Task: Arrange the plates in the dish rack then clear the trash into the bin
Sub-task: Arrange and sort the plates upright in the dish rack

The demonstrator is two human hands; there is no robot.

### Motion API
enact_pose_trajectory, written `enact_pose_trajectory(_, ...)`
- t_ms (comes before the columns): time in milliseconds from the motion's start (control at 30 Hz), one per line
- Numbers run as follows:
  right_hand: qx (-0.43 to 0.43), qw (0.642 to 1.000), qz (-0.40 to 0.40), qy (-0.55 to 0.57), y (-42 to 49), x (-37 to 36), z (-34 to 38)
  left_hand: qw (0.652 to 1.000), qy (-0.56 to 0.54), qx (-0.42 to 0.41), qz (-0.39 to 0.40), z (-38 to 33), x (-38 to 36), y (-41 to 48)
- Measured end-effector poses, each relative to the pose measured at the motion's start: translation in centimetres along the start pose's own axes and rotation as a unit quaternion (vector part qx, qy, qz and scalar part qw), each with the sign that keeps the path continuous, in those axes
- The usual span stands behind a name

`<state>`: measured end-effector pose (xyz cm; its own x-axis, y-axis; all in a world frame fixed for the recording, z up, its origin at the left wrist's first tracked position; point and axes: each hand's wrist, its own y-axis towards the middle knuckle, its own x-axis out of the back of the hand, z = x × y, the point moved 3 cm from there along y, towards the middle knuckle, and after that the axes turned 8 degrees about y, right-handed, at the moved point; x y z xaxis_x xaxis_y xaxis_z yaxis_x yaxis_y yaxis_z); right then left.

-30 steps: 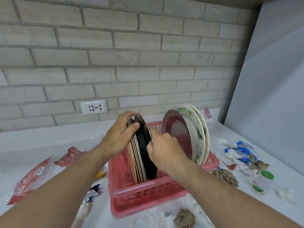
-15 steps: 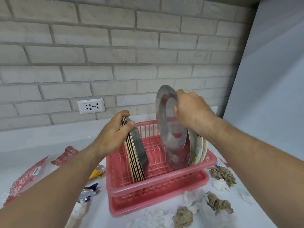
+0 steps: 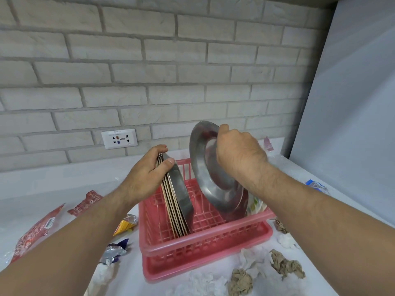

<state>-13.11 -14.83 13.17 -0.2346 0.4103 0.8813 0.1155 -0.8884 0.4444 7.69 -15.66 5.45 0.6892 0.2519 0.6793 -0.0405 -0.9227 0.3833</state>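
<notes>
Print on the red wrappers (image 3: pixel 36 229) is too blurred to read

We list: steel plate (image 3: pixel 210 178), glossy metal; dish rack (image 3: pixel 205 242), smooth pink plastic; brown paper wads (image 3: pixel 285 265), crumpled, matt; wall (image 3: pixel 149 71), rough brick.

Head camera looks down, close over counter (image 3: pixel 53 184).
</notes>
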Motion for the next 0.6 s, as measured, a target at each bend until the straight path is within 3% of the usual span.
enact_pose_trajectory(400, 0.07, 0.995, 0.024, -0.061, -1.2, -3.3, -0.3, 1.0, 0.017, -0.003, 0.0, 0.0, 0.1, -0.2)
enact_pose_trajectory(600, 0.062, 0.995, 0.051, -0.063, -2.4, -4.3, -0.8, 1.0, 0.019, -0.006, -0.008, 0.0, 0.1, 0.0)
